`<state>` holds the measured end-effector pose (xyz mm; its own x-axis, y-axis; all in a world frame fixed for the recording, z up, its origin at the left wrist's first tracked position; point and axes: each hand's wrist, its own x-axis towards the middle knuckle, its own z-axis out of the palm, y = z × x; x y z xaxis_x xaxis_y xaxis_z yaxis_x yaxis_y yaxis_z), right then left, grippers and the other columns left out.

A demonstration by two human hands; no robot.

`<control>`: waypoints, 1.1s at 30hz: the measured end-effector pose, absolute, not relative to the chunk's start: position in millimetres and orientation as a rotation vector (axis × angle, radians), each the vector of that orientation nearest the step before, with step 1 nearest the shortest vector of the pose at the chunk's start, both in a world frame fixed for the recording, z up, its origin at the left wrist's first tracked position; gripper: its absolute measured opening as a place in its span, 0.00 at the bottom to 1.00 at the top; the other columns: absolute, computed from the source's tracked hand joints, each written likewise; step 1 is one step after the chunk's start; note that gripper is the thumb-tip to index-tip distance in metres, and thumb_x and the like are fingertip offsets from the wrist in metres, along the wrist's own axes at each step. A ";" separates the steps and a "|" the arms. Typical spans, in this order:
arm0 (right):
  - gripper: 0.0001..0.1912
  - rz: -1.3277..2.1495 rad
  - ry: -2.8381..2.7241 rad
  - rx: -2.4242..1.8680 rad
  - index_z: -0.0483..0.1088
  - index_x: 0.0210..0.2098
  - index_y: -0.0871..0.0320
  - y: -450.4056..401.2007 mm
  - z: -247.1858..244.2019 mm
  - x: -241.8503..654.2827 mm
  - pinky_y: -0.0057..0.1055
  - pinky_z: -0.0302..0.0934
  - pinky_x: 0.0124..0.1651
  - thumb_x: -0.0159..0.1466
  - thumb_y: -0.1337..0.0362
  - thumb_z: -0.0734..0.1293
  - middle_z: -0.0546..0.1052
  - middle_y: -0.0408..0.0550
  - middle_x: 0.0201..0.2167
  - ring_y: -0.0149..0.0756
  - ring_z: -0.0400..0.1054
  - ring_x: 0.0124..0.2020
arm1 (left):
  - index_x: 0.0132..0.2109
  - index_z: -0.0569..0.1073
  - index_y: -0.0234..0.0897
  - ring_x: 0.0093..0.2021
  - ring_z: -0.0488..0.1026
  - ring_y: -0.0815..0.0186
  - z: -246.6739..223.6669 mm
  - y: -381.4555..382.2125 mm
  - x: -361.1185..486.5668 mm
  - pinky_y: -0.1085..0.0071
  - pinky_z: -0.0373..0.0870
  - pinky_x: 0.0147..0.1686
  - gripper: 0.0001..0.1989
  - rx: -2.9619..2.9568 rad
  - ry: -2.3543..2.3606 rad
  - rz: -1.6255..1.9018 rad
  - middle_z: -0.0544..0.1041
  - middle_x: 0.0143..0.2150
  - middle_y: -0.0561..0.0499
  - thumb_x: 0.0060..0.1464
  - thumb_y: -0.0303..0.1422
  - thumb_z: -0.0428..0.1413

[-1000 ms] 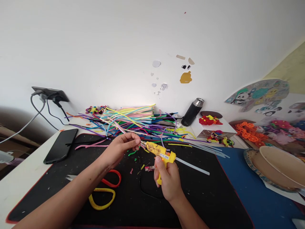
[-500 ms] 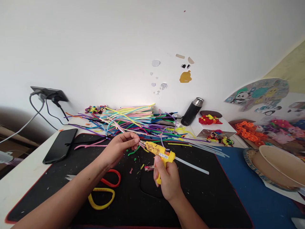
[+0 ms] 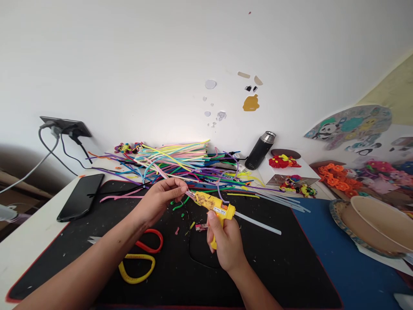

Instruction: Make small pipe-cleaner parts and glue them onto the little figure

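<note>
My right hand is wrapped round the handle of a yellow hot glue gun. A translucent glue stick juts from the gun's back end. The nozzle points left, at the closed fingertips of my left hand. Those fingers pinch a small pink piece of pipe cleaner, mostly hidden by the fingers and nozzle. I cannot tell whether the nozzle touches it. Below my left forearm lie scissors with red and yellow handles, partly covered by the arm.
A heap of coloured pipe cleaners lies along the wall. On the black mat are scraps and a cord. Around it are a phone, a black flask, spare glue sticks and a bowl.
The glue gun has shifted very slightly to the left and up with my right hand. My left hand keeps its pinch, almost unmoved.
</note>
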<state>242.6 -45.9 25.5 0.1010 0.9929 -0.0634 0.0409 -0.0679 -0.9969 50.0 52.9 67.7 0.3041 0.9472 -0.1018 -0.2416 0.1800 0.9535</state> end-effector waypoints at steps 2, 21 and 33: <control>0.39 1.168 -1.145 -1.338 0.60 0.15 0.55 -46.0 25.4 242.2 0.26 0.52 0.17 0.68 0.32 0.62 0.59 0.41 0.08 0.27 0.54 0.11 | 0.31 0.81 0.36 0.28 0.62 0.70 68.0 53.1 50.5 0.72 0.59 0.30 0.19 1.033 0.883 1.017 0.72 0.28 0.53 0.42 0.44 0.76; 0.29 1.429 -0.675 -1.109 0.72 0.38 0.61 -38.6 31.4 269.1 0.22 0.46 0.16 0.64 0.37 0.71 0.69 0.37 0.17 0.26 0.61 0.12 | 0.30 0.78 0.34 0.27 0.64 0.71 85.7 69.3 22.4 0.76 0.63 0.26 0.16 0.855 0.752 1.152 0.69 0.26 0.54 0.44 0.37 0.76; 0.25 1.599 -0.459 -1.379 0.73 0.45 0.63 -49.4 31.5 304.3 0.19 0.44 0.14 0.75 0.46 0.61 0.75 0.43 0.22 0.29 0.69 0.16 | 0.33 0.80 0.35 0.26 0.61 0.70 78.9 46.2 47.3 0.73 0.57 0.28 0.18 0.993 0.741 0.946 0.70 0.27 0.54 0.43 0.43 0.76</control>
<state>304.3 -49.4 31.5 0.0775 0.8259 -0.5585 -0.4038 -0.4861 -0.7750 47.3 46.2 78.9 0.4127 0.9061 -0.0932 -0.3082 0.2352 0.9218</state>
